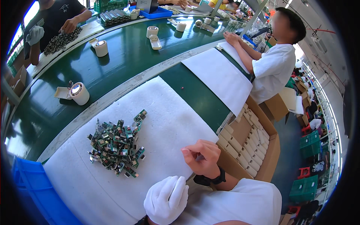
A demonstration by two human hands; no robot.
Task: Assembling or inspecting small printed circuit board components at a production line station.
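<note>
My left hand [166, 200], in a white glove, is held over the near edge of a white foam sheet [165, 123]. Its fingers are curled together, and what lies inside them, if anything, is hidden. To its upper right, my bare right hand [202, 157] is closed in a loose fist, thumb against the forefinger, with nothing visible in it. A black watch [210, 177] is on that wrist. Left of both hands, a heap of small green circuit boards [116, 146] with metal connectors lies on the foam, apart from my fingers.
A green conveyor belt [127, 48] curves past beyond the foam, carrying cream cylindrical housings [80, 93] with lids. At the right stands a cardboard box [268, 161] of cream parts. A blue bin [41, 191] is at lower left. Co-workers sit across the belt and at right.
</note>
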